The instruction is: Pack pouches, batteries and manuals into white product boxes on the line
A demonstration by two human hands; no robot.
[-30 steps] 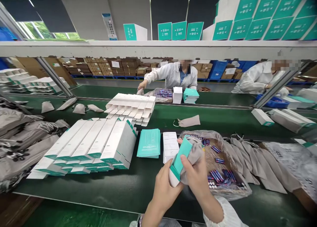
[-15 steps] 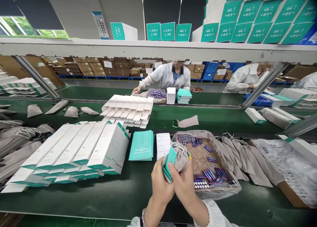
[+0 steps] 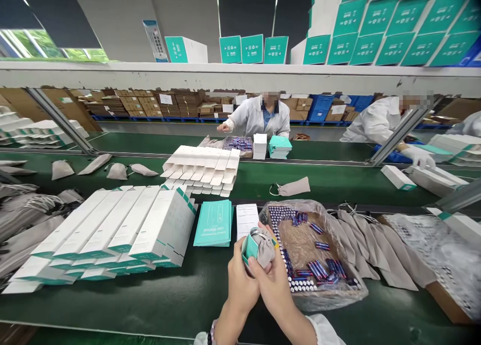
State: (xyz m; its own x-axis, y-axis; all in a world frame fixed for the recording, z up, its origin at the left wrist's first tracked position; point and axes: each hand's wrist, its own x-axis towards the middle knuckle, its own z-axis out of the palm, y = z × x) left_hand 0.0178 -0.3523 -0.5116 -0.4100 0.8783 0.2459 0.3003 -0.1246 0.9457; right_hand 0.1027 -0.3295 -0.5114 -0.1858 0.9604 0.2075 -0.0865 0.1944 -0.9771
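Observation:
Both my hands hold one bundle low in the middle of the view. My left hand [image 3: 240, 282] wraps round a small teal and white box [image 3: 249, 246]. My right hand [image 3: 273, 287] grips a grey cloth pouch [image 3: 264, 249] that is pushed against the box's open end. Just to the right lies a plastic-lined tray [image 3: 330, 295] with several blue batteries [image 3: 319, 270]. A stack of teal user manuals [image 3: 214, 223] and white leaflets [image 3: 247, 219] lies just beyond my hands.
Flat white and teal cartons [image 3: 124, 224] are fanned out at the left, grey pouches [image 3: 361, 239] at the right and far left. White folded inserts [image 3: 203, 167] and a lone pouch [image 3: 295, 187] lie on the green belt [image 3: 338, 182]. Two people in white coats [image 3: 259, 117] work opposite.
The pouch has gone further into the box, and my hands have drawn closer to me and a little lower. The person opposite has pulled a hand back.

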